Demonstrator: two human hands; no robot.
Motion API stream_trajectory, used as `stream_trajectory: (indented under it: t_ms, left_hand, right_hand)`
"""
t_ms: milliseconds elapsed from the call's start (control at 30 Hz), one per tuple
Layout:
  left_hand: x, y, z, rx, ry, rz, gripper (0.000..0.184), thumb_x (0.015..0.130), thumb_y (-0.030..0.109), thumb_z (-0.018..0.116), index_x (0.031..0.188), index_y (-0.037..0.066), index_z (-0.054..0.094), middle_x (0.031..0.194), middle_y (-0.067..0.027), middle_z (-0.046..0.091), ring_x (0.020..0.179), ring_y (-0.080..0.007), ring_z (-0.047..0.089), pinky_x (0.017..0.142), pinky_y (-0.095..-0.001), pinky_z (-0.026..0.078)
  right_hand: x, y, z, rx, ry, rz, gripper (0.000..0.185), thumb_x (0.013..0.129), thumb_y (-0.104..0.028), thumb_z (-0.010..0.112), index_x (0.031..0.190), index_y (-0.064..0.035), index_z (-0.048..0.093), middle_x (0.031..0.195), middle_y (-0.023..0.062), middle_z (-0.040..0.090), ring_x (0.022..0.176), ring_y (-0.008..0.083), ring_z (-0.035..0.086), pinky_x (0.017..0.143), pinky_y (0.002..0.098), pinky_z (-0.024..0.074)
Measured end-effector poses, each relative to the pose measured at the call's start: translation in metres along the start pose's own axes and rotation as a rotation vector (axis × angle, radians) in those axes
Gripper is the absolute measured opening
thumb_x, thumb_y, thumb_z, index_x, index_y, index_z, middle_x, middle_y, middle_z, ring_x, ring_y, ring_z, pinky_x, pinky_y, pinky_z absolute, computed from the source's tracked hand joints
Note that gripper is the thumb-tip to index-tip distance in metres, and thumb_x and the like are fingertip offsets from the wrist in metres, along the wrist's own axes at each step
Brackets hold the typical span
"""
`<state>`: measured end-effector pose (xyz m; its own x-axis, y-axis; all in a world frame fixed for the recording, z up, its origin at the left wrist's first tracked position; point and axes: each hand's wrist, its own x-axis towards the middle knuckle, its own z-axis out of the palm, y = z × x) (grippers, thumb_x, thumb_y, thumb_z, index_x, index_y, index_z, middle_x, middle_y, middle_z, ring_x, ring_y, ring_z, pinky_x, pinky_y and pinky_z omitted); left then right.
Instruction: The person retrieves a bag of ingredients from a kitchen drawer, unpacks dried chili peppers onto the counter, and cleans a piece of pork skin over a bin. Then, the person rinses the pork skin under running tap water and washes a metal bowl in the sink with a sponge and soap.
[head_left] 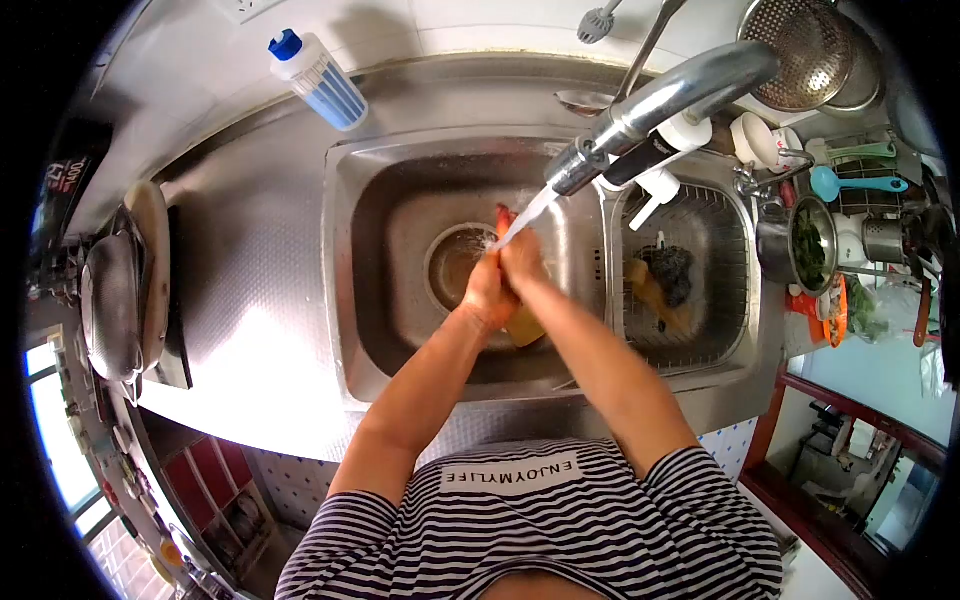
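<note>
Clearly, left hand (487, 292) and right hand (522, 262) press together in running water (528, 217), right nearer the faucet (680, 85); finger grip, I can't tell.

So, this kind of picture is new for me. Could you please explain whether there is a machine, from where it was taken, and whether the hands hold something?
There is no machine at work: these are a person's bare hands. The single picture comes from a camera worn on the head, looking forward and down, so the striped shirt appears at the bottom. The left hand and right hand are together under running water from the tap, over the sink. They overlap and look blurred; I can make out nothing held. Something yellow shows beside them, but I cannot tell what it is. On the metal counter, towards the back, stands a blue-capped bottle.
</note>
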<state>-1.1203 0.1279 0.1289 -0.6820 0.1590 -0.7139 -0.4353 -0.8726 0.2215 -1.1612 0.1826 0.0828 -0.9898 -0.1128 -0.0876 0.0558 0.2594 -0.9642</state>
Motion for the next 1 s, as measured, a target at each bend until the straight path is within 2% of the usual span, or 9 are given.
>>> stream_trajectory:
  t_ms: [67,100,300,433,633,733,900,933,1000]
  left_hand:
    - [0.063,0.017,-0.078,-0.133,-0.654,-0.059,0.046,0.093,0.046,0.038,0.114,0.007,0.052,0.112,-0.0095,0.058,0.102,-0.0274,0.053,0.093,-0.0387,0.04]
    - [0.02,0.028,-0.026,-0.048,0.021,0.152,0.047,0.092,0.048,0.038,0.109,0.008,0.055,0.111,-0.0086,0.058,0.101,-0.0266,0.054,0.091,-0.039,0.041]
    - [0.008,-0.007,-0.008,0.06,-0.101,0.029,0.044,0.094,0.047,0.034,0.115,0.013,0.053,0.11,-0.0062,0.059,0.102,-0.0262,0.053,0.094,-0.0421,0.04]
    - [0.044,0.029,-0.047,0.003,-0.032,0.157,0.04,0.093,0.046,0.039,0.11,0.013,0.055,0.104,-0.0032,0.059,0.101,-0.0285,0.053,0.086,-0.0426,0.042]
    - [0.009,-0.007,-0.01,-0.017,-0.083,-0.018,0.042,0.095,0.043,0.035,0.121,0.013,0.048,0.112,-0.0052,0.056,0.103,-0.0253,0.051,0.098,-0.0397,0.037]
    - [0.044,0.021,-0.055,0.067,-0.301,-0.031,0.039,0.094,0.043,0.035,0.113,0.012,0.051,0.107,-0.0083,0.058,0.1,-0.0246,0.052,0.087,-0.0385,0.042]
    - [-0.002,0.01,0.001,0.212,0.094,0.039,0.045,0.093,0.046,0.037,0.112,0.009,0.052,0.117,-0.0066,0.054,0.11,-0.0228,0.048,0.088,-0.0379,0.042]
    - [0.007,0.006,-0.008,0.138,0.022,0.008,0.043,0.094,0.045,0.037,0.11,0.009,0.052,0.114,-0.0069,0.054,0.104,-0.0228,0.05,0.086,-0.0376,0.043]
    - [0.025,-0.001,-0.025,-0.004,-0.114,-0.069,0.038,0.095,0.044,0.036,0.107,0.01,0.051,0.108,-0.0075,0.056,0.093,-0.0227,0.055,0.08,-0.0369,0.046]
  right_hand:
    - [-0.04,-0.006,0.015,-0.264,0.041,-0.357,0.052,0.092,-0.045,0.028,0.105,-0.0018,0.054,0.112,0.0244,0.052,0.103,0.0421,0.05,0.09,0.0547,0.0323]
    - [-0.051,-0.013,0.03,-0.344,0.175,-0.417,0.049,0.092,-0.041,0.032,0.11,-0.0005,0.053,0.111,0.0228,0.054,0.106,0.0389,0.05,0.092,0.0495,0.0343]
    - [0.006,0.018,0.001,0.103,-0.142,0.358,0.043,0.089,-0.041,0.039,0.114,-0.0069,0.05,0.119,0.0262,0.048,0.108,0.042,0.048,0.094,0.0566,0.0289]
    - [-0.069,-0.021,0.026,-0.337,0.111,-0.43,0.054,0.092,-0.037,0.033,0.128,0.0035,0.039,0.12,0.0273,0.047,0.112,0.0425,0.044,0.1,0.0524,0.024]
    - [0.006,-0.014,-0.009,0.007,-0.092,0.371,0.047,0.09,-0.041,0.03,0.096,-0.0013,0.056,0.086,0.0234,0.059,0.084,0.0394,0.057,0.072,0.0473,0.044]
    - [-0.04,-0.013,0.019,-0.208,0.154,-0.374,0.056,0.091,-0.045,0.029,0.111,0.0018,0.052,0.105,0.0301,0.054,0.099,0.0444,0.051,0.09,0.0505,0.0363]
    - [-0.002,-0.035,-0.001,-0.154,-0.314,0.424,0.049,0.091,-0.038,0.037,0.121,-0.0008,0.041,0.122,0.0282,0.041,0.118,0.0347,0.04,0.097,0.0461,0.0313]
    - [-0.011,-0.063,-0.001,0.632,0.032,0.476,0.055,0.092,-0.04,0.038,0.125,0.0029,0.041,0.119,0.0199,0.05,0.108,0.0284,0.047,0.095,0.0395,0.0358]
    - [-0.018,-0.009,0.009,0.445,-0.042,0.274,0.05,0.091,-0.037,0.04,0.121,0.0027,0.043,0.12,0.023,0.046,0.111,0.0331,0.044,0.096,0.0431,0.0332]
